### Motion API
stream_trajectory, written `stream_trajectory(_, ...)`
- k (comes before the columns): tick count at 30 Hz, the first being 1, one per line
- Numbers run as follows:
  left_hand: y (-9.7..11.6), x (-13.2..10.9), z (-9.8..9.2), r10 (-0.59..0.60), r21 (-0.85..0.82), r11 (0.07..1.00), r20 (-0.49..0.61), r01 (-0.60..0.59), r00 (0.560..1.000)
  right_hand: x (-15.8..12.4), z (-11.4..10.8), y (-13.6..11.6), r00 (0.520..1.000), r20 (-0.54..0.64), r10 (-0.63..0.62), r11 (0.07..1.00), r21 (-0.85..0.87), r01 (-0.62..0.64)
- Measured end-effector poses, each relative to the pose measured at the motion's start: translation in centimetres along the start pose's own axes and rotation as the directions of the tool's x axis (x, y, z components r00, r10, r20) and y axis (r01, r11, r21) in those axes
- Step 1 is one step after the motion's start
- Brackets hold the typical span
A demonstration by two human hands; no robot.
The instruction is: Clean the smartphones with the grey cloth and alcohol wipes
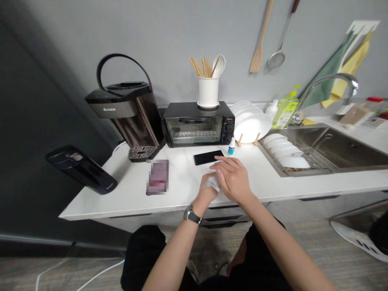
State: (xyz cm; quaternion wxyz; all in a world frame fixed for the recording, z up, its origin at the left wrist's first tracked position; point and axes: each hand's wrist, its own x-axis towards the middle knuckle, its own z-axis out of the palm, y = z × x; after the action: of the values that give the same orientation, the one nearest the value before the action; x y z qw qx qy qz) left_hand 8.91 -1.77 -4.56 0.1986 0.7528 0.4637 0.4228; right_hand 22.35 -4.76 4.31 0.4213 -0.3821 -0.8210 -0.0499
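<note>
Both hands meet above the front of the white counter. My left hand (207,195), with a watch on its wrist, is closed around a crumpled white wipe (213,181), partly hidden by fingers. My right hand (235,181) lies across it from the right, fingers stretched out and the thumb beside the wipe. Just beyond the fingertips a black smartphone (206,157) lies flat, screen up. A small white and blue bottle (231,146) stands upright to the right of the phone. Left of the hands lies a blurred-out purplish flat item (158,177).
A water dispenser (130,117) and a dark tumbler (81,169) stand at left. Behind the phone is a toaster oven (197,131) bearing a utensil holder (208,92). White plates (253,125) stand in a rack beside the sink (348,151). A shoe (357,240) shows at right.
</note>
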Motion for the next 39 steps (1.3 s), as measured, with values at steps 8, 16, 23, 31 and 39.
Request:
stream_trajectory(8, 0.0, 0.1, -0.4, 0.046, 0.029, 0.998, 0.038, -0.047, 0.998, 0.0, 0.2, 0.0, 0.997, -0.024, 0.078, 0.997, -0.001, -0.078)
stream_trajectory(16, 0.4, 0.0, -0.6, 0.055, 0.031, 0.998, 0.032, -0.056, 0.998, 0.2, -0.1, 0.1, 0.990, -0.029, 0.137, 0.990, -0.006, -0.138)
stream_trajectory(23, 0.4, -0.3, -0.4, 0.043, 0.036, 0.998, 0.019, -0.043, 0.999, 0.2, -0.2, 0.1, 0.987, -0.032, 0.158, 0.987, 0.022, -0.158)
stream_trajectory(31, 0.4, -0.3, -0.4, 0.048, 0.048, 0.998, 0.009, -0.049, 0.999, 0.5, -0.6, -0.2, 0.995, 0.007, 0.104, 0.994, -0.025, -0.103)
stream_trajectory(39, 0.3, -0.3, -0.3, 0.041, 0.031, 0.999, 0.011, -0.042, 0.999, 0.5, -0.9, 0.2, 0.998, 0.045, 0.052, 0.998, -0.027, -0.050)
